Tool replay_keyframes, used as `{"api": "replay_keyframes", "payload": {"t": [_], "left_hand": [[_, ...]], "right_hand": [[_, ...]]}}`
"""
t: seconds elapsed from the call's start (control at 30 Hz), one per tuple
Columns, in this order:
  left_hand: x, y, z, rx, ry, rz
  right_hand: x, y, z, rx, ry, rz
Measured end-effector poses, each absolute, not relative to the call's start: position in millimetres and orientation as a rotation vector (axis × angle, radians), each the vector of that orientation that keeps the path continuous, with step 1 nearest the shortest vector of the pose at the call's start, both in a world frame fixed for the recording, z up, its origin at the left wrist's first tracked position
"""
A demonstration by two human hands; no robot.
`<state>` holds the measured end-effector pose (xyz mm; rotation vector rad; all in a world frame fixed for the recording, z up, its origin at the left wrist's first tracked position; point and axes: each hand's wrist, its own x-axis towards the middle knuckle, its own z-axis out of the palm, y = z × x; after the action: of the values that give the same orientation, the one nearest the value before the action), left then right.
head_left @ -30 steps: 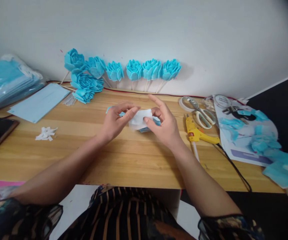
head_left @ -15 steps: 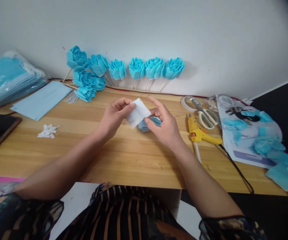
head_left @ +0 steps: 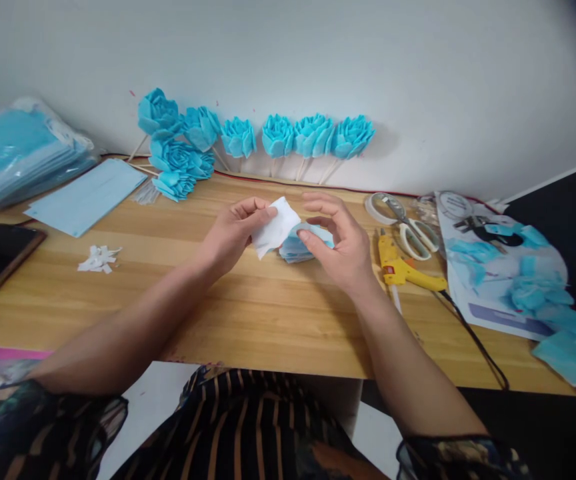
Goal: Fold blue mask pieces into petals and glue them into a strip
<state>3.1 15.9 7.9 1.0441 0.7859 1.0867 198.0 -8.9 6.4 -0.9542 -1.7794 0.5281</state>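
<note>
Between the thumb and fingers of my left hand (head_left: 235, 230) is a small white square of cloth-like sheet (head_left: 275, 227), held tilted above the table with its edges slightly curled. My right hand (head_left: 341, 243) is just to the right of it, fingers curved and spread apart, with nothing visible in them. Below and between the hands lies a small stack of light blue squares (head_left: 295, 252), partly covered by the white square and my right thumb. Whether the thumb touches the stack I cannot tell.
Several blue fabric flowers (head_left: 278, 137) on sticks lean along the wall. At right lie a yellow glue gun (head_left: 393, 260), scissors (head_left: 415, 237), a tape roll (head_left: 381, 208) and a printed sheet (head_left: 498, 313). At left are bagged blue sheets (head_left: 18, 153), a phone (head_left: 3, 263) and white scraps (head_left: 99, 259).
My right hand has let go of the white square's edge and moved slightly right, its fingers opening. The square stays in my left hand, and more of the blue stack shows.
</note>
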Motion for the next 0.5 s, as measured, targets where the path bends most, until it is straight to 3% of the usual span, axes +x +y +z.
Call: {"api": "replay_keyframes", "payload": {"t": [0.23, 0.5], "left_hand": [[4.7, 14.4, 5.4, 1.121, 0.766, 1.037], [5.9, 16.8, 1.2, 1.15, 0.727, 1.029]], "right_hand": [[197.7, -9.2, 7.9, -0.978, -1.824, 0.482], [193.1, -9.2, 7.2, -1.076, -1.693, 0.667]]}}
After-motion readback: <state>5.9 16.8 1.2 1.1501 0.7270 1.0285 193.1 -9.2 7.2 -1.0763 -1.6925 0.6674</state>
